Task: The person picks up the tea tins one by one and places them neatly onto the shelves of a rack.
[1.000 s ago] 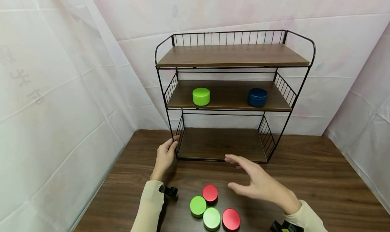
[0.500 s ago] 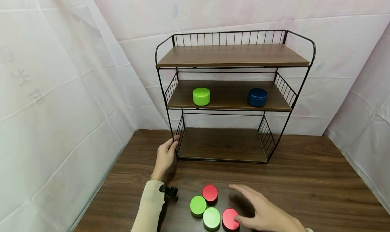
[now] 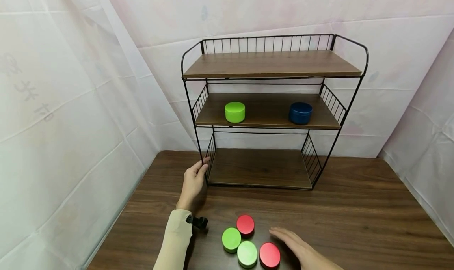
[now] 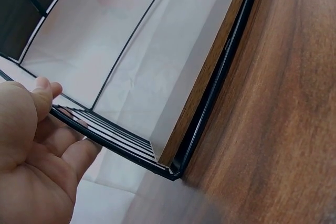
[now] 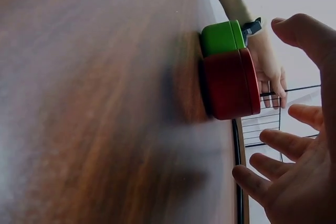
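Observation:
A black wire rack with three wooden shelves (image 3: 271, 65) stands at the back of the table. Its middle shelf carries a green tin (image 3: 235, 112) and a blue tin (image 3: 300, 112). My left hand (image 3: 194, 180) rests with straight fingers against the rack's lower left corner post (image 4: 105, 137). Near the table's front edge sit two red tins (image 3: 245, 224) (image 3: 269, 255) and two green tins (image 3: 231, 239) (image 3: 247, 254). My right hand (image 3: 298, 246) hovers open just right of the nearer red tin (image 5: 228, 83), fingers spread, holding nothing.
The dark wooden table (image 3: 361, 215) is boxed in by white cloth walls (image 3: 71, 116) on the left, back and right. The rack's bottom shelf (image 3: 260, 167) and top shelf hold nothing. A small black clip (image 3: 198, 222) sits at my left wrist.
My right hand has drawn back from the rack's bottom shelf and come down beside the front red tin. My left hand has stayed on the rack's corner.

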The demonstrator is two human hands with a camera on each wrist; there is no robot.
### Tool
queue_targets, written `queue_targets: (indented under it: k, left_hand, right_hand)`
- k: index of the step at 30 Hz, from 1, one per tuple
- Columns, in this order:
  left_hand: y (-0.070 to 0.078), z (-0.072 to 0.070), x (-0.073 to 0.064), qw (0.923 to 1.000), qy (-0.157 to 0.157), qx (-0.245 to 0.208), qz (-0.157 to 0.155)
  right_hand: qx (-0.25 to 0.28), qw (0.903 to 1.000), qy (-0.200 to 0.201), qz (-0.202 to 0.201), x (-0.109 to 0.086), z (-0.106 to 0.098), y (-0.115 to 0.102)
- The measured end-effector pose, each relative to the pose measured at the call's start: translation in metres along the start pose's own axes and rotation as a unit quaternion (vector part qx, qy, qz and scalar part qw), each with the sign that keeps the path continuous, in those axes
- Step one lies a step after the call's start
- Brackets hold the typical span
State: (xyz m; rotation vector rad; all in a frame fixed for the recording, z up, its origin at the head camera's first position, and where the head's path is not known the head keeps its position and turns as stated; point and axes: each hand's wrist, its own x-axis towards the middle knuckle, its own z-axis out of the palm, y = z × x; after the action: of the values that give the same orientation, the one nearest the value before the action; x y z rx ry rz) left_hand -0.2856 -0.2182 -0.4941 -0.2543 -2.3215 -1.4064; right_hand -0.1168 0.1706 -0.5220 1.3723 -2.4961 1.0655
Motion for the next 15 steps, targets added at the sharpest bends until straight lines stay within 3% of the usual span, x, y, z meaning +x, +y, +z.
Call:
queue_targets:
  k: [3, 7, 15]
  left_hand:
    - [-0.0007, 0.0002, 0.0002, 1.0, -0.001, -0.005, 0.001]
    - [0.0007, 0.0003, 0.0003, 1.0, -0.002, -0.005, 0.0]
    - [0.0003, -0.0003, 0.0005, 0.9999, -0.004, -0.011, 0.0]
  right_hand:
    - [-0.016, 0.9996, 0.016, -0.014, -0.0034, 0.0008, 0.0018]
    - [-0.03, 0.9993, 0.023, -0.002, -0.007, 0.0014, 0.0025]
    - [-0.007, 0.9984, 0.015, 0.053, -0.0056, 0.0041, 0.0005]
